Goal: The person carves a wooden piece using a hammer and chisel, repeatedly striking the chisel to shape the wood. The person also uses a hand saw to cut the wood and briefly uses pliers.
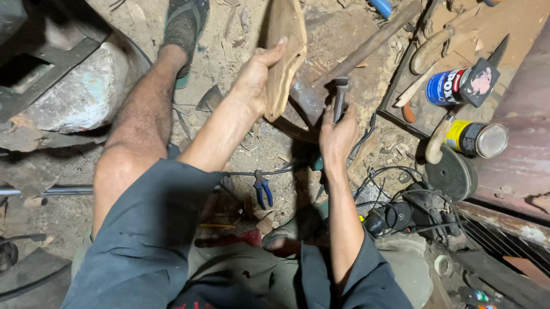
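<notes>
The left hand is gripping a flat wooden piece, thumb pressing its face, while the right hand is clenching a dark metal tool upright just beside it.

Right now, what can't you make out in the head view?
- Right hand: its fingers cover the dark metal tool's lower part.
- Wooden piece: top cut off by the frame edge; left hand covers part.
- Pliers: jaws lost in shadow.

Wood piece in left hand; tool in right hand
</notes>
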